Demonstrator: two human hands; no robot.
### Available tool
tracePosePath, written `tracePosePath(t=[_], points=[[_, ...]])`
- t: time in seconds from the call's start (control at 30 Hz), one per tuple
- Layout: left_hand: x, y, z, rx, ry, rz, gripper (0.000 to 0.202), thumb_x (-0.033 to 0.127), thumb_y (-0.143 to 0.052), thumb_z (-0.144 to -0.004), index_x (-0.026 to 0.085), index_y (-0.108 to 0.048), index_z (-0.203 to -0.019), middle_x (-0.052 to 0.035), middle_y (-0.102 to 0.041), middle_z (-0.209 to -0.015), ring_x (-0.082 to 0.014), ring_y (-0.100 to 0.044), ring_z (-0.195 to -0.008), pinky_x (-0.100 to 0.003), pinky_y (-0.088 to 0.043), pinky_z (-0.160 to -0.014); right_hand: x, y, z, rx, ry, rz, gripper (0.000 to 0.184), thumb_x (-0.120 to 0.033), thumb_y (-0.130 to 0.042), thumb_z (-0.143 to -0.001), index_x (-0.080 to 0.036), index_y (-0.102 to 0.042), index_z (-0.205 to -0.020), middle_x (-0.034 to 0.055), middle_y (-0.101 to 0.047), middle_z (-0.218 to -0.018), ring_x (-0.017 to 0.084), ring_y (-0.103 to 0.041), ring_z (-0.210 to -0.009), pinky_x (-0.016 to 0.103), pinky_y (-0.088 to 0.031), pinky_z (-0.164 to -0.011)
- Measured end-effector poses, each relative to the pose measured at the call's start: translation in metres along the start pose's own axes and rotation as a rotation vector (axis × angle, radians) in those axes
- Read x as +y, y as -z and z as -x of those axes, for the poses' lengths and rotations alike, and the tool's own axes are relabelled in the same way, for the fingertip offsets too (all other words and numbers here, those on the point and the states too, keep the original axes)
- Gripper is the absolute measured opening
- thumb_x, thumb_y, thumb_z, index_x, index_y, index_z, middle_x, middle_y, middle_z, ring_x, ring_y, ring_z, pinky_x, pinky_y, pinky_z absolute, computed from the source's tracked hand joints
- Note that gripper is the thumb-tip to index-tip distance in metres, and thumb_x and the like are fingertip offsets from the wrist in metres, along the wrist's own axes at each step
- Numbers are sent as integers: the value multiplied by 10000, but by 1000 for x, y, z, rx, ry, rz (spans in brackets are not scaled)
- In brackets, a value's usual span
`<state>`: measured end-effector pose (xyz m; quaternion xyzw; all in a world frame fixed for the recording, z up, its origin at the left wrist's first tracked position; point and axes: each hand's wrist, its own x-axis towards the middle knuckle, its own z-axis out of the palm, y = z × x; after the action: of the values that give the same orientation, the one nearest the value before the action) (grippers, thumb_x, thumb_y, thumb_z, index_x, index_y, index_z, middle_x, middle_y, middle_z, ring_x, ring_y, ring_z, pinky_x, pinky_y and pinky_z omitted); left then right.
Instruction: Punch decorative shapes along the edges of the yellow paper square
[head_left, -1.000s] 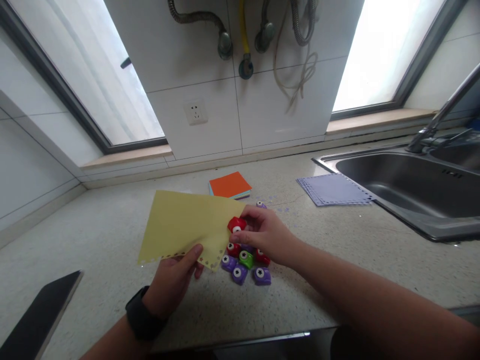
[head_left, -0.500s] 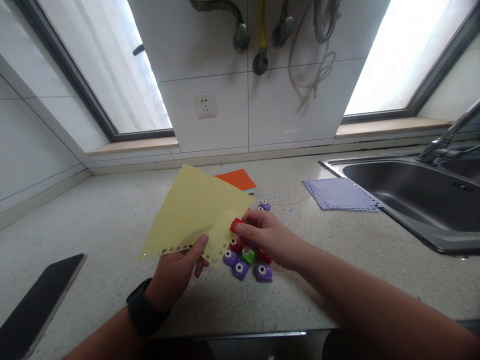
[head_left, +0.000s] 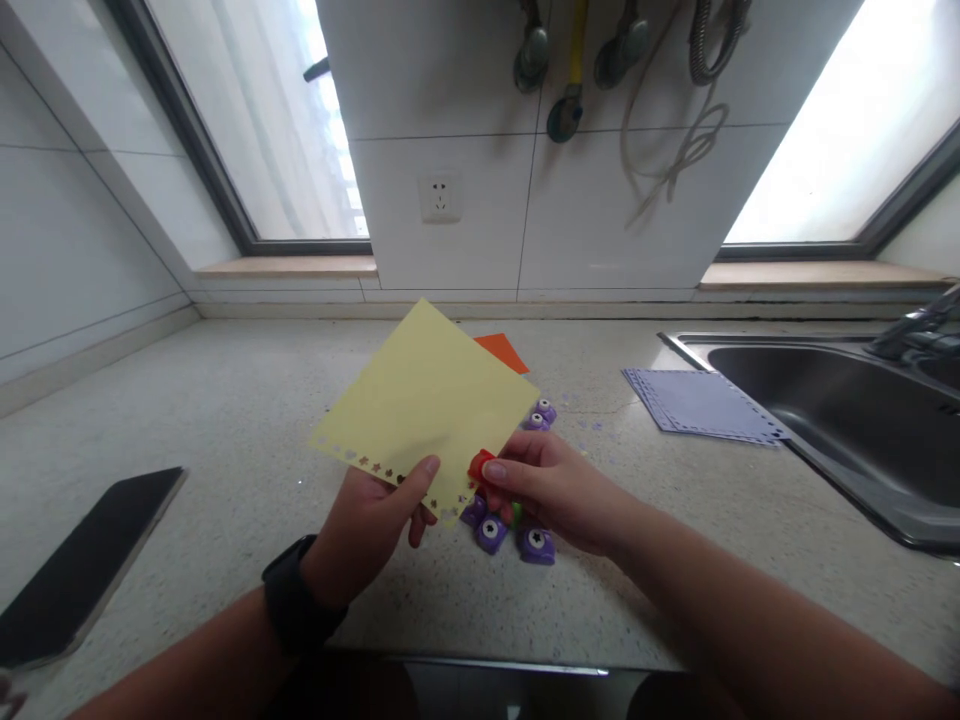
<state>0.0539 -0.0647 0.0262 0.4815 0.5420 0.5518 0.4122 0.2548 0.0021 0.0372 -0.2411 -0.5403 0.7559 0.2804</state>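
Note:
My left hand [head_left: 371,525] pinches the lower edge of a yellow paper sheet [head_left: 427,405] and holds it tilted above the counter. Small shapes are punched along that edge. My right hand [head_left: 555,485] grips a small red paper punch [head_left: 480,465] against the sheet's right edge. Under my hands lie several small punches on the counter, among them purple ones [head_left: 491,533] and a green one, partly hidden. Two more purple punches [head_left: 541,414] sit just beyond the sheet.
A stack of purple punched sheets [head_left: 701,403] lies to the right beside a steel sink [head_left: 840,400]. An orange paper pad [head_left: 502,352] peeks from behind the yellow sheet. A dark phone [head_left: 82,560] rests at the counter's left front. A wall socket [head_left: 439,198] is ahead.
The yellow sheet has been turned and lifted, its corner now pointing up. The red punch has slid along to the sheet's lower right edge. The camera has shifted left and down.

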Motion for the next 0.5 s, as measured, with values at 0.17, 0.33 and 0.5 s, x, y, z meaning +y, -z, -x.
tracePosePath(t=[0.17, 0.33, 0.5], points=[[3, -1, 1, -71, -4, 54, 231, 358, -703, -866, 129, -728, -879, -39, -683, -611, -150, -574, -405, -243, -475, -327, 1, -2, 0, -11, -5, -7, 294, -394, -833, -813, -145, -751, -946, 10, -672, -709, 89, -578, -568, 210, -471, -548], [9, 0, 2, -180, 14, 123, 195, 305, -754, -822, 139, -765, -923, -61, -724, -670, -181, -635, -468, -262, -527, -358, 1, -4, 0, 6, -23, -9, 285, -394, -833, -814, -142, -748, -914, 3, -663, -679, 85, -583, -560, 205, -478, -549], [10, 0, 3, -228, 25, 105, 124, 254, -767, -802, 138, -754, -844, -52, -711, -584, -161, -602, -381, -256, -516, -355, 2, -4, 0, -14, -5, 8, 273, -387, -828, -820, -143, -756, -918, -5, -645, -655, 79, -556, -541, 196, -460, -516]])
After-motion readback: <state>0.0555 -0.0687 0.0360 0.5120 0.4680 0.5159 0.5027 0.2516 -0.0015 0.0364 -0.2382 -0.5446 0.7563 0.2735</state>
